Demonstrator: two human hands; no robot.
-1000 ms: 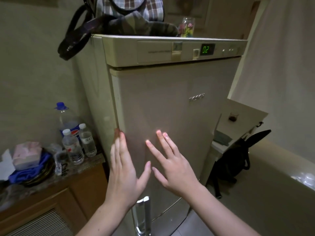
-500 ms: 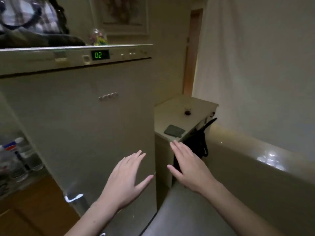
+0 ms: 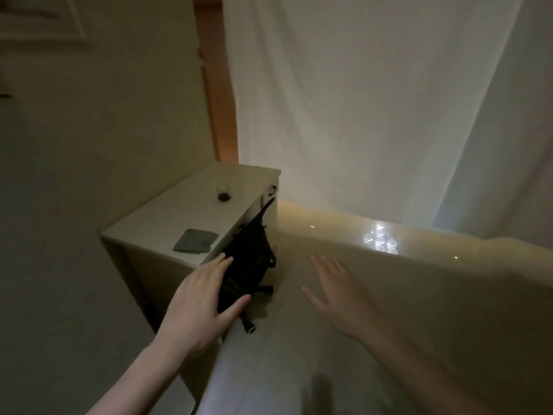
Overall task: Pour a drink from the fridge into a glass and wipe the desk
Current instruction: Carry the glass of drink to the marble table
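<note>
Left hand (image 3: 199, 304): held out flat, palm down, fingers straight and slightly spread, thumb out to the side; it grips nothing. It hangs in front of the near corner of the desk and overlaps the black bag in the view.
Right hand (image 3: 341, 292): also flat and palm down, fingers apart, empty, over the pale floor and well apart from the desk.
Desk (image 3: 167, 223): small and white, set against the wall at the left.
Glass (image 3: 223, 193): stands upright towards the far end of the desktop, with a little dark liquid at the bottom.
Cloth (image 3: 196, 244): grey, folded flat, lies near the front edge of the desktop, well apart from the glass.
Black bag (image 3: 248, 265): hangs by a strap down the right side of the desk, between the two hands in the view.
Around: a white curtain (image 3: 374, 100) fills the right, a wooden door frame (image 3: 217, 85) stands behind the desk, and light glints on a low shiny ledge (image 3: 380, 244).
Writing: none can be read; the view is dim and blurred.
</note>
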